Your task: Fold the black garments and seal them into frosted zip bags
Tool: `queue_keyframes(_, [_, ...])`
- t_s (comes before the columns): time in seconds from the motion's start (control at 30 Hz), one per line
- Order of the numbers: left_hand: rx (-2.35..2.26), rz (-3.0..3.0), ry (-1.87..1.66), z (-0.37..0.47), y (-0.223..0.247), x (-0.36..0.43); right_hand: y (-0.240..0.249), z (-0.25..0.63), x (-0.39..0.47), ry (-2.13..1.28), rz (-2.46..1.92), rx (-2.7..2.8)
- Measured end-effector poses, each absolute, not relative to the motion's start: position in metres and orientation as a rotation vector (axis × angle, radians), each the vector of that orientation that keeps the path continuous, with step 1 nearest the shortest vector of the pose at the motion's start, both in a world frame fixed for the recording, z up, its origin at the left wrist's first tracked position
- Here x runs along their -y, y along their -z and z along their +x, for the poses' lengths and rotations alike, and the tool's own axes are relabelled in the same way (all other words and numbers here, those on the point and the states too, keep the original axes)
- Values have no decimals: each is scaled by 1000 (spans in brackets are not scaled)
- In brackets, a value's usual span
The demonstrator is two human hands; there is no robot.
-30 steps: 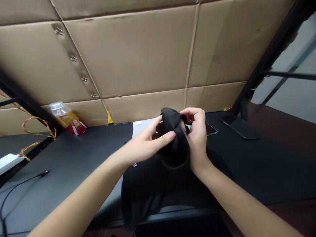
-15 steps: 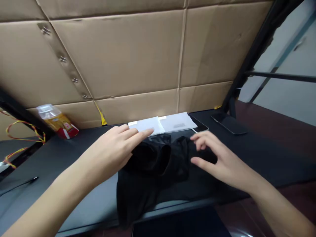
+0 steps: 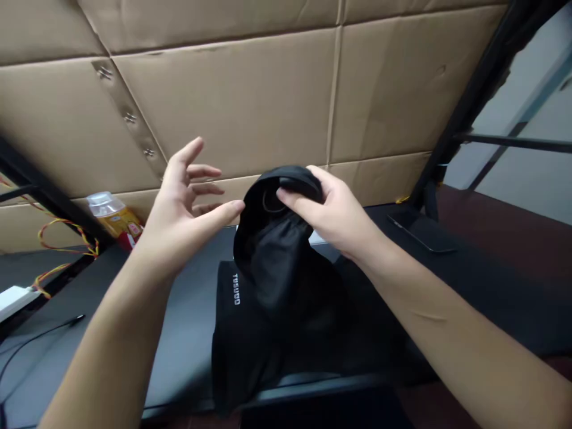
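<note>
The black cloth (image 3: 286,280) lies on the dark counter (image 3: 190,316), from the middle of the view down to 6 o'clock, with its upper end raised into a rounded, hollow opening. The opening faces the camera. Inside it are dark folds and a thin curved line, too dim to name; whether anything else is in there cannot be told. White letters (image 3: 236,289) run down the cloth at about 8 o'clock, and part of it hangs over the near edge.

The right hand (image 3: 335,211) has its grip closed on the rim at the opening's 2 o'clock, thumb inside and fingers behind. The left hand (image 3: 176,205) has its grip open at the opening's 9 o'clock, fingers spread, its thumb tip at the rim; whether it touches cannot be told.

A clear-topped jar (image 3: 114,215) with yellow and red on its side leans at 9 o'clock, partly hidden by the left arm; its contents cannot be made out. At 8 o'clock are a white box (image 3: 15,302) and a black cable (image 3: 42,332). A dark phone (image 3: 420,231) lies flat at 3 o'clock. Cardboard (image 3: 223,107) stands behind everything, at 12 o'clock.
</note>
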State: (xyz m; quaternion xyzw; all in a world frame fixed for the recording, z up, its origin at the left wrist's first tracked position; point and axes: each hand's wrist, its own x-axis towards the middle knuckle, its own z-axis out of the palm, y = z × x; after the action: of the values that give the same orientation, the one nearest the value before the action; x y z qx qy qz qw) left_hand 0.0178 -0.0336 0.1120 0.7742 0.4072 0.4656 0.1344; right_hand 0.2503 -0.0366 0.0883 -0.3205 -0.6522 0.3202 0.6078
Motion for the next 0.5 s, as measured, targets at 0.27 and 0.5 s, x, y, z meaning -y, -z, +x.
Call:
queue_keyframes(0.27, [-1146,2202,-693,5,-52,66,-88,271,59,-1059,-749,1113])
queue_keyframes(0.5, [-1155,2032,-568,-41,-111,65,-57,333,95,-721,-1145,1128])
